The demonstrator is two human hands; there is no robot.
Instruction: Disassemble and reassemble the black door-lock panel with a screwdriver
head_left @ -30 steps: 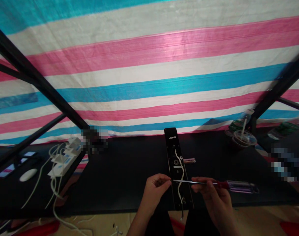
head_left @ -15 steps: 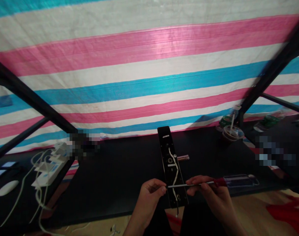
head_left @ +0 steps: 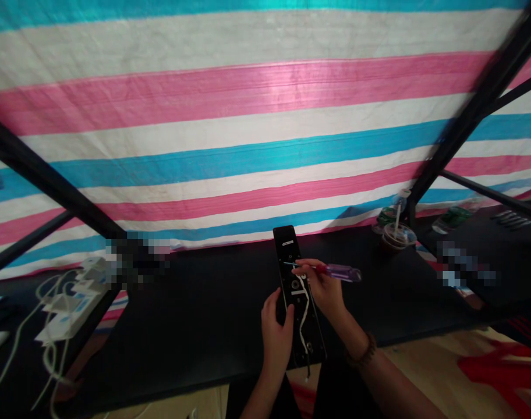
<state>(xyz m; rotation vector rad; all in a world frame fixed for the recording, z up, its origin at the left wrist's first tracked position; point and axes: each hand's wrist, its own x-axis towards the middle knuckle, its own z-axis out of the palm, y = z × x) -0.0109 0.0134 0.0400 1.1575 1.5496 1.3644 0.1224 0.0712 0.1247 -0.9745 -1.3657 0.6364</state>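
A long black panel (head_left: 311, 343), probably a lock body, lies on the black table with its back side up. A white cable (head_left: 305, 305) runs down its middle and a thin dark lead hangs past its near end. My right hand (head_left: 326, 291) is closed on a screwdriver (head_left: 342, 272) with a clear purplish-red handle, its shaft pointing left across the panel's upper part. Whether the tip touches a screw is too small to tell. At the panel's left edge rests my left hand (head_left: 276, 331), fingers stretched and thumb apart, the thumb over the edge.
A lidded drink cup with a straw (head_left: 399, 235) and a plastic bottle (head_left: 385, 216) stand at the back right. White power strips with cables (head_left: 73, 308) are at left. Black frame bars (head_left: 457, 139) slope up both sides before a striped tarp (head_left: 248, 145).
My right hand has carried the screwdriver up to the panel's upper part. My left hand has left the screwdriver's tip and come to the panel's left edge, its fingers now spread.
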